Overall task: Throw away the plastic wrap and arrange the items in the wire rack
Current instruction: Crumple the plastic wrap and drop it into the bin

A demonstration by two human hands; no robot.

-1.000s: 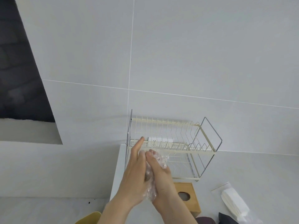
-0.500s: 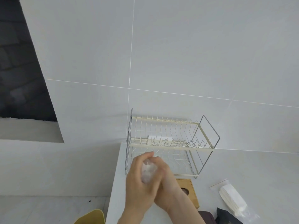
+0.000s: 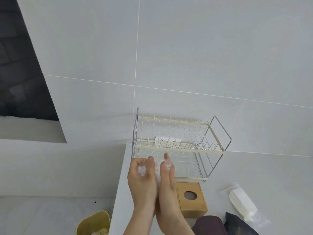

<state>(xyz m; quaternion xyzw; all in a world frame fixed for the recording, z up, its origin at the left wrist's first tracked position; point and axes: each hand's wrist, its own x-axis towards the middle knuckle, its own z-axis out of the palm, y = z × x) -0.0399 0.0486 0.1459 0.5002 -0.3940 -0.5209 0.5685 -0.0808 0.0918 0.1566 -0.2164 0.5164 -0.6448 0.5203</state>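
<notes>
Clear crumpled plastic wrap is squeezed between both hands above the white counter's left edge. My left hand curls around the wad from the left; my right hand presses against it from the right with fingers straight. Behind the hands stands the two-tier cream wire rack with chrome side frames, against the tiled wall. A small white object rests on its upper tier. On the counter lie a wooden tissue box, a clear bag of white sheets, a dark maroon pouch and a black packet.
A yellow waste bin with crumpled contents stands on the floor left of the counter, at the bottom edge. A grey tiled wall rises behind the rack. A dark opening fills the upper left.
The hands have shifted slightly apart and downward, still kneading the wrap. The left hand now cups the wad with curled fingers, and more of the bin shows.
</notes>
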